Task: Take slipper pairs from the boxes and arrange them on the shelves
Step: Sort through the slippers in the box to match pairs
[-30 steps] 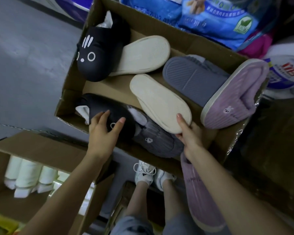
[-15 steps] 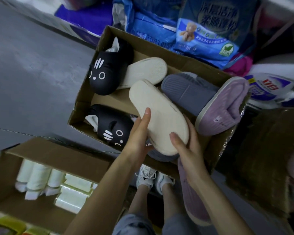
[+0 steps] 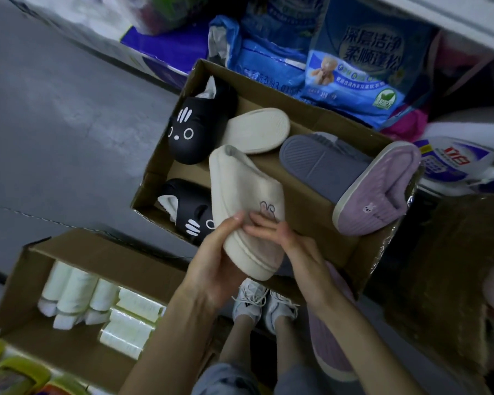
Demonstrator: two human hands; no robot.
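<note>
An open cardboard box holds several slippers. Above its near edge both hands hold a cream plush slipper, upper side showing, with a small rabbit stitched on it. My left hand grips its toe end from the left and below. My right hand pinches the toe from the right. Its cream mate lies sole up in the box. Two black cat-face slippers sit at the box's left. A grey slipper lies sole up beside a purple one. Another purple slipper shows under my right forearm.
A second cardboard box with white wrapped rolls stands at the lower left. Blue detergent bags and a bottle sit behind the slipper box. Grey floor spreads left. My white sneakers show below.
The cream slipper was lifted out of the box and turned from sole up to upper side showing. My left hand left the black slipper and joined the right on it.
</note>
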